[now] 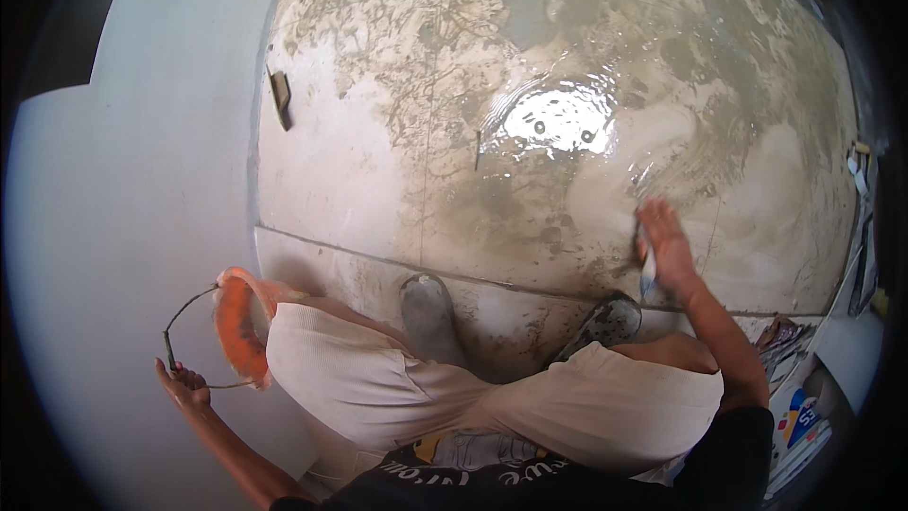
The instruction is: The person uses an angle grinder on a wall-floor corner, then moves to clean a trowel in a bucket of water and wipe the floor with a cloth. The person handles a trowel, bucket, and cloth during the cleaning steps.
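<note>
My left hand grips the thin dark handle of an orange bucket. The bucket is tipped beside my left knee, its stained inside partly visible. Low over the wet, muddy floor, my right hand is closed round a narrow pale blue-white tool, its fingers slightly blurred. Most of that tool lies under the palm, so its kind is unclear. Murky water and pale slurry spread across the floor slabs, with ripples and a bright reflection ahead of me.
A small brown block lies on the floor near the pale left wall. My boots stand on a strip along a seam. To the right are a blue-and-white package, crumpled wrapping and tools along the edge.
</note>
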